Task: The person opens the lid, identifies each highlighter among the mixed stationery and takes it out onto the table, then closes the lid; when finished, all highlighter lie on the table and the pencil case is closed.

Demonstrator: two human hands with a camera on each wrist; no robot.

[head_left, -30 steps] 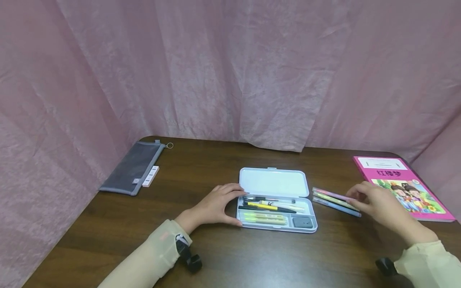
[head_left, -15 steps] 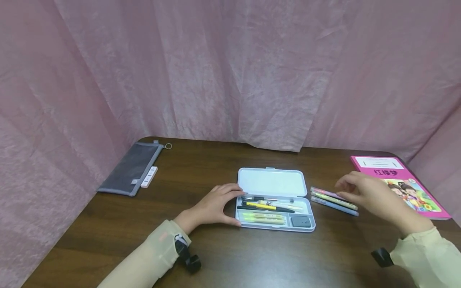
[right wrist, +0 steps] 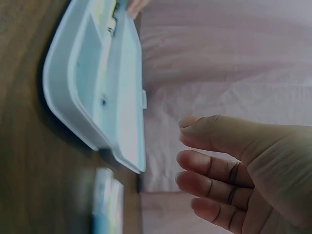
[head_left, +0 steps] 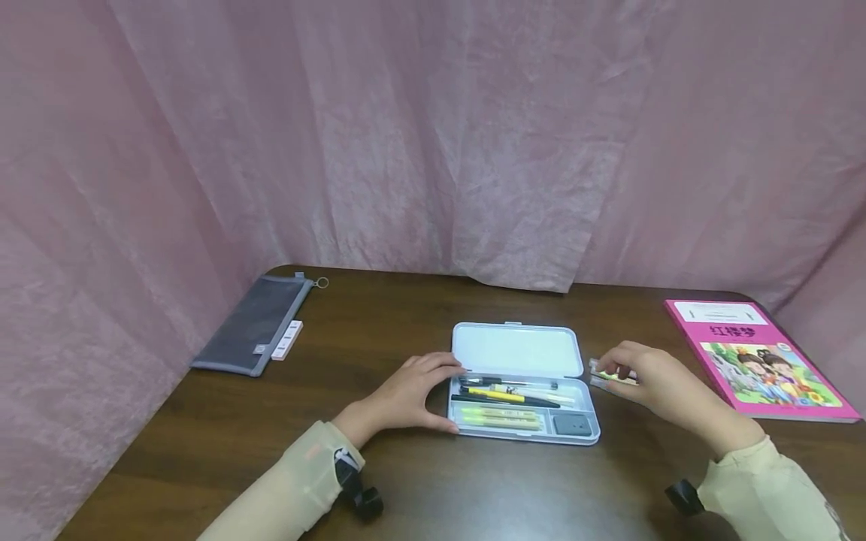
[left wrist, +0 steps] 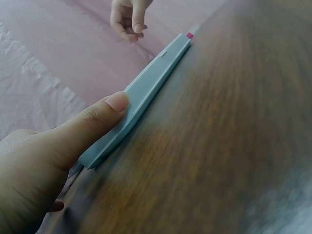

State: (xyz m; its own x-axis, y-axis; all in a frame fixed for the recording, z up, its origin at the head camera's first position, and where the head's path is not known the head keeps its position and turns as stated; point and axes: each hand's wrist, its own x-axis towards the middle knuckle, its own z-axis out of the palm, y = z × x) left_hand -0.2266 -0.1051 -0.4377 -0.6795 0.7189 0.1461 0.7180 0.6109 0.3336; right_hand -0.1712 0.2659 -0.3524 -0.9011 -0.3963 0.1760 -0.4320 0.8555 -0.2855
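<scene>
A pale blue pencil case point(head_left: 517, 349) lies with its lid swung back. Inside are several pens, including a yellow and black pen point(head_left: 497, 394), yellow-green sticks point(head_left: 497, 418) and a dark grey block point(head_left: 571, 424). My left hand point(head_left: 416, 394) grips the case's left end; in the left wrist view its thumb presses the front wall. My right hand point(head_left: 652, 376) hovers over a small group of pens point(right wrist: 107, 200) to the right of the case, partly hiding them in the head view. In the right wrist view its loosely bent fingers hold nothing.
A grey zip pouch point(head_left: 250, 323) lies at the table's left, with a small white box point(head_left: 287, 340) against its right side. At the right lies a pink book point(head_left: 771, 372). A pink curtain point(head_left: 433, 150) hangs behind the table.
My right hand has left the right ends of the loose pens and moved left, over toward their ends near the case. The left hand keeps its hold on the case.
</scene>
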